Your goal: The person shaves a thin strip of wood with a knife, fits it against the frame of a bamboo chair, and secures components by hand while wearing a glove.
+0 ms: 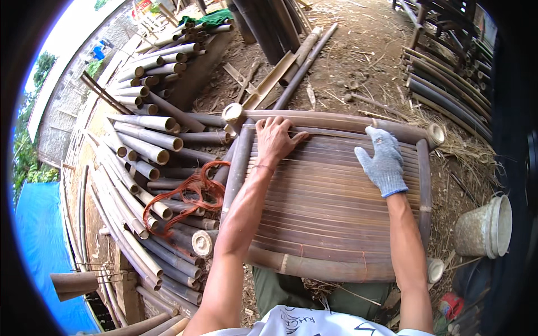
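A bamboo bench or tabletop (pixel 325 196) lies before me, its thin brown slats running left to right inside a frame of thick poles. Along its far side is a thick bamboo rail (pixel 330 119), with a narrow slat beside it. My left hand (pixel 274 140), bare, rests at the far left corner, fingertips against the rail and thumb spread to the right. On the far right part of the slats lies my right hand (pixel 383 161) in a grey knitted glove with a blue cuff. Its thumb stands apart, and its fingertips reach toward the rail.
Cut bamboo poles (pixel 145 140) are stacked on the left, with a tangle of orange cord (pixel 193 193) against the frame. A dirty white bucket (pixel 482 227) stands at right. More poles (pixel 448 95) lie far right. Split bamboo (pixel 272 81) lies on the littered ground beyond.
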Tool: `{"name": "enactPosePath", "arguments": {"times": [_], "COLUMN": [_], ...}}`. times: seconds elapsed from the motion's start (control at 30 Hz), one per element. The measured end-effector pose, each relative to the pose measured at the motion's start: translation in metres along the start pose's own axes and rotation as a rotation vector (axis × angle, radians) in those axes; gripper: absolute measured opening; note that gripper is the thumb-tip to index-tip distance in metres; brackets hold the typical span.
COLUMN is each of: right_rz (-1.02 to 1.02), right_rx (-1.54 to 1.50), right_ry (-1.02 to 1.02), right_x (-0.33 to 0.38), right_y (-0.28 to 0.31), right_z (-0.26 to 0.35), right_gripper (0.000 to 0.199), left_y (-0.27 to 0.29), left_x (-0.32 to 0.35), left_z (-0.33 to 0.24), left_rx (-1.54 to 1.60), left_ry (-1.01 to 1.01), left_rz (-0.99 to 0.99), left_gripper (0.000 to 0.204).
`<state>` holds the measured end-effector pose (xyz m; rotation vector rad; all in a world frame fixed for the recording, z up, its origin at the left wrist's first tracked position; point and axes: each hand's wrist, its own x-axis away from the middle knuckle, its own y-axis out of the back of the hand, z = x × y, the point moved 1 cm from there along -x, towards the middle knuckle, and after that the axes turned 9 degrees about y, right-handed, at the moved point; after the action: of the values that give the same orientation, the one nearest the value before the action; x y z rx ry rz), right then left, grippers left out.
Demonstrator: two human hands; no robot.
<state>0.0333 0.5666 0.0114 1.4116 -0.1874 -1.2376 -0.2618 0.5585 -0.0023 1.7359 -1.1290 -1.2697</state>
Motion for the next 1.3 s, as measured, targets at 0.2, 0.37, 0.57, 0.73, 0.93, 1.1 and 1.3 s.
{"name": "enactPosePath", "arguments": {"times": [0.2, 0.37, 0.57, 0.73, 0.93, 1.1, 1.3], "right_rz": [-0.073, -0.266, -0.331, -0.32, -0.267, -0.415, -0.124], "right_rx": [0.078, 0.099, 0.057, 0.04, 0.058, 0.058, 0.095], "right_ry": [-0.023, 0.052, 0.084, 0.076, 0.066, 0.27, 0.001], "right_x": [-0.019, -0.017, -0.017, -0.016, -0.016, -0.037, -0.033], "right_y": [-0.03, -0.03, -0.024, -0.024, -0.023, 0.0, -0.004], "right_z": [-0.013, -0.019, -0.015, -0.01, -0.014, 0.028, 0.023], "right_gripper": [0.031, 0.027, 0.029, 0.03, 0.033, 0.036, 0.051], "left_y": [0.022, 0.027, 0.005, -0.007, -0.011, -0.013, -0.016], "left_x": [-0.012, -0.019, -0.017, -0.016, -0.014, 0.005, 0.007], "left_z": [-0.019, -0.021, -0.009, 0.0, -0.008, -0.025, -0.032], "left_rx": [0.149, 0.352, 0.536, 0.612, 0.591, 0.451, 0.384], "left_ry": [-0.086, 0.01, 0.135, 0.182, 0.202, 0.018, -0.217], "left_rz": [-0.202, -0.094, 0.123, 0.213, 0.162, -0.405, -0.14], "left_gripper": [0.049, 0.056, 0.063, 0.054, 0.045, 0.042, 0.041]}}
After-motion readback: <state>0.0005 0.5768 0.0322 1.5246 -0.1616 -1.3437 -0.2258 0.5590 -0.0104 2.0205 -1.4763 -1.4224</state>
